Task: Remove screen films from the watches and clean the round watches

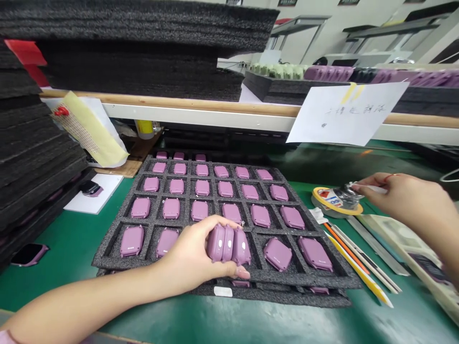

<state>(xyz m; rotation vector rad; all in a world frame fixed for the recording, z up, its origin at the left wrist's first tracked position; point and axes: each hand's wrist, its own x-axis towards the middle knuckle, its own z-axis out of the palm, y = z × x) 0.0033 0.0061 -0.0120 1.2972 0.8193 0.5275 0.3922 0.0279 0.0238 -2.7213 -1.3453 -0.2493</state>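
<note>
My left hand (193, 251) is wrapped round three purple smartwatch cases (228, 242), held side by side on edge above the front row of a black foam tray (150, 234). More purple watch cases (278, 253) lie in the tray's square compartments. Off to the right, my right hand (405, 193) pinches a small white piece (373, 188), its kind unclear, at the top of a metal-topped dispenser (346, 193). That dispenser stands within or behind a yellow-rimmed tape roll (328, 206).
Orange and yellow sticks (351, 251) and a metal ruler (376, 246) lie right of the tray. A beige tray (401, 239) sits beyond them. Stacked black foam (36, 143) rises at left, near a loose watch (30, 254). A shelf edge (201, 111) with a hanging paper (344, 112) crosses above.
</note>
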